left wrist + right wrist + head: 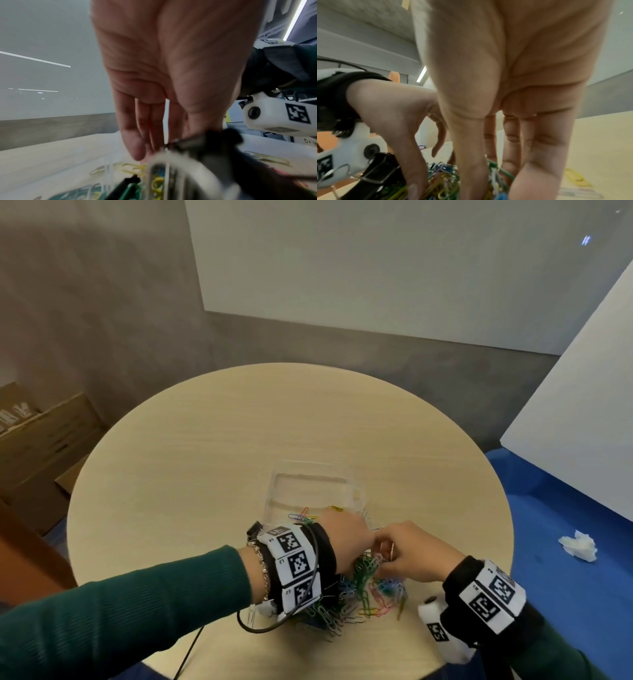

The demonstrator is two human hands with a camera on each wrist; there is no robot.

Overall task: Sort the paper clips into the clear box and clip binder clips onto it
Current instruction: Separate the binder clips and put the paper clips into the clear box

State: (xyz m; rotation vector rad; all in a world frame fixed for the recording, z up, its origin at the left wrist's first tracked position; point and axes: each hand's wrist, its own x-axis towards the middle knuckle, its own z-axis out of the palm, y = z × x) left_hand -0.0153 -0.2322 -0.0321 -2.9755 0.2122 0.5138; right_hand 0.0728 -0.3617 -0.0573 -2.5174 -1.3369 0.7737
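A heap of coloured paper clips [373,597] lies on the round table near its front edge. My right hand [407,553] reaches down into the heap, thumb and fingers pinching a clump of paper clips [494,175]. My left hand [346,539] hangs beside it with fairly straight fingers [137,142]; its thumb [414,180] presses into the heap. The clear box [315,491] stands just beyond the hands with a few clips at its near end. One black binder clip [255,530] sits by my left wrist, and another black binder clip [380,175] lies against the heap.
The beige round table [239,440] is bare behind the box. A lone yellow paper clip [576,177] lies to the right of the heap. A crumpled white tissue [579,546] lies on the blue floor at the right. Cardboard boxes [41,446] stand at the left.
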